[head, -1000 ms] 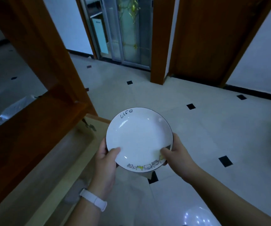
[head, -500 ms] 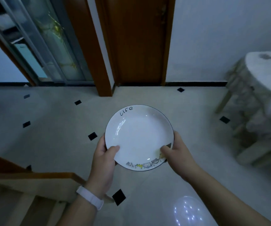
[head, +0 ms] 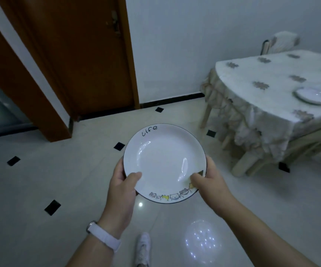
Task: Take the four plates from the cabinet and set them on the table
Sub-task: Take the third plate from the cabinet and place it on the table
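Note:
I hold a white plate (head: 163, 160) with a dark rim, the word "Life" and small cartoon cats, level in front of me over the floor. My left hand (head: 122, 185) grips its left edge, thumb on top. My right hand (head: 208, 183) grips its right edge the same way. The table (head: 261, 105), covered with a pale flowered cloth, stands at the right. Another white plate (head: 311, 95) lies on it near the right frame edge. The cabinet is out of view.
A brown wooden door (head: 78, 54) and its frame (head: 26, 89) fill the upper left. The floor is pale tile with small black squares. A chair back with a cloth (head: 279, 43) stands behind the table. Wooden table legs (head: 240, 166) show under the cloth. My shoe (head: 143, 247) is below.
The view has swung right: the wooden cabinet and glass door have left the frame, and the table with a plate on it has come into view. My grip on the plate is unchanged.

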Demonstrator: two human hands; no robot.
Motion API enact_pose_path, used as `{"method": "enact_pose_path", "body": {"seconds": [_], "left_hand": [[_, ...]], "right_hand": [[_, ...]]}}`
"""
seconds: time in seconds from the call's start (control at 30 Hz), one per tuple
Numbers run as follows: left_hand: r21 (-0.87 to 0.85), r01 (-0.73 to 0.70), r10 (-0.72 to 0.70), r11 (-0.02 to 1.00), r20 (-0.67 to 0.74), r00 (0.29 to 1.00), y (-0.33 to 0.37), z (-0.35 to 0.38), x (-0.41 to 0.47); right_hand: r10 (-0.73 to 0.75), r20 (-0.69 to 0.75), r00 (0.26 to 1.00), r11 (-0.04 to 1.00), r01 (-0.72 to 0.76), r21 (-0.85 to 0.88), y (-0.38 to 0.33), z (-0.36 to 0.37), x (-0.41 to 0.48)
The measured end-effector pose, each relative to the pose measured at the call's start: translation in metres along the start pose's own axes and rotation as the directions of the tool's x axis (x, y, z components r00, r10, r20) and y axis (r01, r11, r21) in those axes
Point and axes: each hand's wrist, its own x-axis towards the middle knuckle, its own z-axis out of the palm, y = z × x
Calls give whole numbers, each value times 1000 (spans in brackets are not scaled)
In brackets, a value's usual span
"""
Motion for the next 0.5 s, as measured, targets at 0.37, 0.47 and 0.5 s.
{"method": "enact_pose_path", "body": {"seconds": [0.37, 0.47, 0.5], "left_hand": [[-31, 107, -96, 994, 244, 965, 34, 5, 178], [-18, 132, -120, 991, 319, 940, 36, 25, 205], [-11, 137, -124, 991, 347, 930, 37, 33, 213]], "right_hand": [[31, -235, 972, 1000, -31, 5, -46, 40, 113], [51, -322, 945, 999, -54, -1, -50, 32, 130], [55, -355, 933, 998, -60, -3, -51, 28, 136]]}}
